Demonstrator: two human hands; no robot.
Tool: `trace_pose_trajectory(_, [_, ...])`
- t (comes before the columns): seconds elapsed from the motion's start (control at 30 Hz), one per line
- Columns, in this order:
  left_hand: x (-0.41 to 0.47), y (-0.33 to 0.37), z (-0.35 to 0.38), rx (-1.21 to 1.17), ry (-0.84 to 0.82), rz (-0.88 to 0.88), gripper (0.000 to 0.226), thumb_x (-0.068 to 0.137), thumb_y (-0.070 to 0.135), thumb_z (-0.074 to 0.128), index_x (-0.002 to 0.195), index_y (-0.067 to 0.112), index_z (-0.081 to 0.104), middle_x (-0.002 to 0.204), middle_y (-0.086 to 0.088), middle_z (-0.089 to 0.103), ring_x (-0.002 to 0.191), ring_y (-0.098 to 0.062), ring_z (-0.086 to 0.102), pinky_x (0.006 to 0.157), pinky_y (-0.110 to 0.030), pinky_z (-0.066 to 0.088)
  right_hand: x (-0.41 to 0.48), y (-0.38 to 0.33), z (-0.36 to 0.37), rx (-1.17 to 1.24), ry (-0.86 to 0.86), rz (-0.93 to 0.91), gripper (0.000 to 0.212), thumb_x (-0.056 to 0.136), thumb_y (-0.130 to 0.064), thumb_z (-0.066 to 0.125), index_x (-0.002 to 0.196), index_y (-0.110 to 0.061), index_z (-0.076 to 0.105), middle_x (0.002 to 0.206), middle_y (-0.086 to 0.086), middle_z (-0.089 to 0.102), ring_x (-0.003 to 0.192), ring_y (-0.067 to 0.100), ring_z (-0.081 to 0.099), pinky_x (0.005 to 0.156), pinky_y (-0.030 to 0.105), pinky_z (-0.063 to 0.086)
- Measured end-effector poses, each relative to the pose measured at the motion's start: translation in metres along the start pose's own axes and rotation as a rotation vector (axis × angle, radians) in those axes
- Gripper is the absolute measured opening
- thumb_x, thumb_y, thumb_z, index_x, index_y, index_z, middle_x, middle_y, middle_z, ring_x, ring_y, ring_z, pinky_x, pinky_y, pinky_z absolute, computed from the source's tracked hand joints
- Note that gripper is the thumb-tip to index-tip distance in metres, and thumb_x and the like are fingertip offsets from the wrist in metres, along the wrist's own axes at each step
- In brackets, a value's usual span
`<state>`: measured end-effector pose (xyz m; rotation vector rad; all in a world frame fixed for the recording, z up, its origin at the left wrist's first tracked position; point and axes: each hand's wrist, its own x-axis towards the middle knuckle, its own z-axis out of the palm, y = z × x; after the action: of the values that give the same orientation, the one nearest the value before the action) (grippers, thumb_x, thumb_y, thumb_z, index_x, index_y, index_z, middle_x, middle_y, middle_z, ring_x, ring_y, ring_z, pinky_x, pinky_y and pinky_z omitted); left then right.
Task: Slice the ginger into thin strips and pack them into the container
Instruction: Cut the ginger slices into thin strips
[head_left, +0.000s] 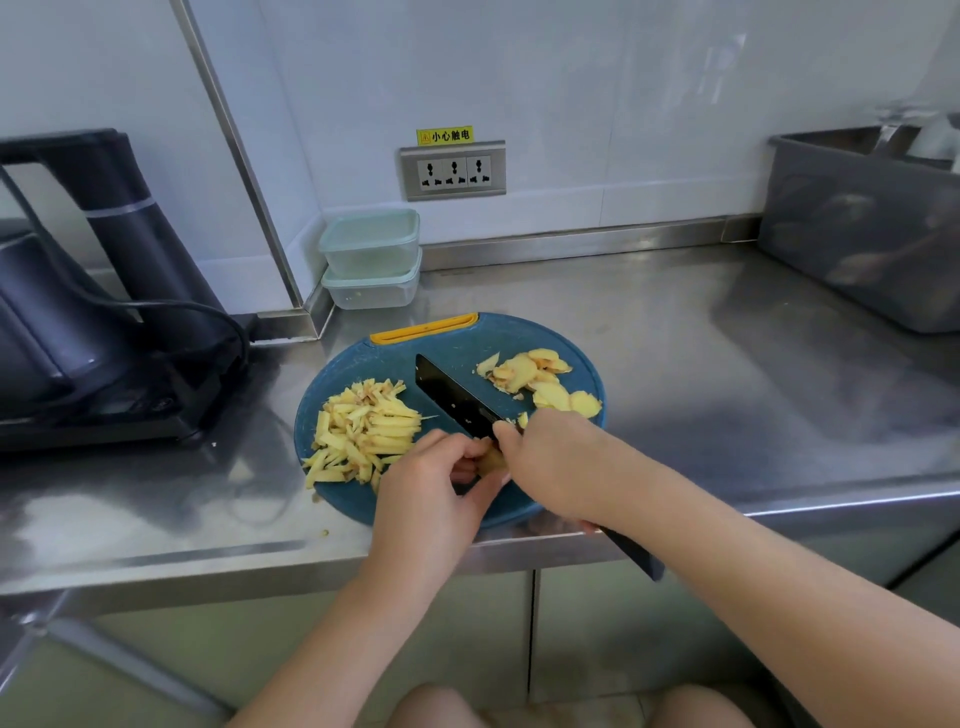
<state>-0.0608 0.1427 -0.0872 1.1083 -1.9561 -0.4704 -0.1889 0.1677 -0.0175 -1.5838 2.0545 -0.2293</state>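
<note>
My left hand (436, 483) pinches a small ginger stub (491, 460) on the board (395, 353), touching the knife (452, 395) my right hand (550, 462) grips; strips (363, 431) lie left, slices (540, 379) beyond; if the stub slips, I judge the blade could nick that pinching hand.

— What sort of place is this?

— A kitchen, and it looks more like a catering one than a home one. The worktop (675, 364) is all stainless steel, with steel cabinet doors (623, 639) under it and a steel upstand (571, 248) along the back.

— And the walls?

— Plain white wall panels (571, 104) joined by a steel strip (244, 171), with a triple socket plate (453, 170) under a yellow warning label (445, 136).

— Any food about?

— Yes. A blue cutting board (395, 364) carries ginger strips (363, 431), ginger slices (540, 379) and a black knife (452, 395). Two lidded plastic boxes (370, 241) stand stacked in the corner, a grey tub (857, 244) sits at the right, a black appliance (104, 291) at the left.
</note>
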Motion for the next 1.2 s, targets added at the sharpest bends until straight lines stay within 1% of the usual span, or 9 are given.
trace_pose_trajectory(0.03, [0.000,0.000,-0.001,-0.005,-0.005,-0.007,0.022,0.073,0.018,0.080,0.093,0.014,0.074,0.083,0.013,0.062,0.075,0.001,0.062,0.074,-0.025,0.055,0.004,-0.002,0.000,0.010,0.004,-0.024,0.026,0.101,-0.008,0.029,0.125,-0.002,0.038,0.068,0.004,0.025,0.061,0.021,0.036,0.048,0.027,0.028])
trace_pose_trajectory(0.07, [0.001,0.001,-0.001,-0.019,-0.005,-0.019,0.022,0.073,0.018,0.080,0.093,0.014,0.074,0.083,0.013,0.062,0.076,0.001,0.062,0.076,-0.026,0.055,0.004,-0.007,-0.002,0.069,-0.030,0.063,0.025,0.101,-0.008,0.031,0.123,-0.002,0.040,0.068,0.004,0.026,0.061,0.021,0.037,0.048,0.026,0.029])
trace_pose_trajectory(0.1, [0.001,0.001,-0.002,-0.042,-0.004,-0.035,0.022,0.073,0.019,0.081,0.093,0.015,0.073,0.084,0.013,0.063,0.076,0.000,0.063,0.077,-0.026,0.055,0.010,-0.001,0.003,0.083,-0.013,0.018,0.019,0.101,-0.011,0.035,0.115,-0.003,0.043,0.066,0.006,0.029,0.057,0.019,0.037,0.046,0.026,0.031])
trace_pose_trajectory(0.13, [0.001,0.001,-0.002,-0.065,-0.006,-0.054,0.022,0.073,0.020,0.081,0.094,0.016,0.073,0.086,0.012,0.063,0.077,0.001,0.063,0.078,-0.025,0.055,0.013,0.003,0.003,0.230,-0.029,0.084,0.016,0.101,-0.018,0.038,0.102,-0.006,0.047,0.063,0.007,0.034,0.051,0.017,0.038,0.044,0.025,0.033])
trace_pose_trajectory(0.23, [0.001,0.001,-0.001,-0.105,-0.014,-0.090,0.022,0.073,0.020,0.081,0.091,0.016,0.070,0.088,0.011,0.065,0.079,0.005,0.062,0.077,-0.019,0.054,0.008,0.019,0.000,0.553,-0.090,0.196,0.045,0.100,-0.045,0.034,0.070,-0.013,0.042,0.048,0.003,0.041,0.033,0.015,0.036,0.039,0.023,0.035])
trace_pose_trajectory(0.4, [0.001,0.000,0.001,-0.093,0.001,-0.068,0.018,0.072,0.020,0.081,0.084,0.016,0.068,0.086,0.011,0.064,0.082,0.007,0.060,0.075,-0.015,0.052,0.000,0.040,-0.005,0.817,-0.207,0.107,0.054,0.097,-0.057,0.032,0.061,-0.017,0.038,0.047,-0.002,0.038,0.036,0.012,0.030,0.038,0.020,0.029])
trace_pose_trajectory(0.93, [0.001,-0.005,0.001,-0.065,-0.015,-0.053,0.020,0.072,0.022,0.081,0.083,0.021,0.064,0.089,0.013,0.062,0.085,0.007,0.060,0.075,-0.018,0.054,0.007,0.054,-0.006,0.691,-0.313,0.037,0.055,0.097,-0.058,0.034,0.061,-0.017,0.040,0.049,-0.001,0.038,0.035,0.012,0.030,0.036,0.022,0.031])
trace_pose_trajectory(1.1, [0.001,-0.005,0.002,-0.045,-0.011,-0.021,0.019,0.072,0.022,0.080,0.084,0.021,0.065,0.088,0.012,0.063,0.085,0.005,0.061,0.074,-0.017,0.054,0.003,0.047,-0.006,0.602,-0.226,0.001,0.053,0.100,-0.051,0.034,0.062,-0.014,0.040,0.046,0.001,0.039,0.032,0.014,0.033,0.034,0.022,0.035])
trace_pose_trajectory(1.2, [0.000,-0.004,0.002,-0.047,0.000,-0.010,0.019,0.071,0.019,0.081,0.084,0.017,0.068,0.085,0.012,0.062,0.082,0.004,0.063,0.074,-0.016,0.054,-0.003,0.038,-0.003,0.378,-0.121,-0.033,0.048,0.102,-0.047,0.030,0.067,-0.016,0.041,0.054,0.005,0.043,0.038,0.018,0.039,0.041,0.027,0.042])
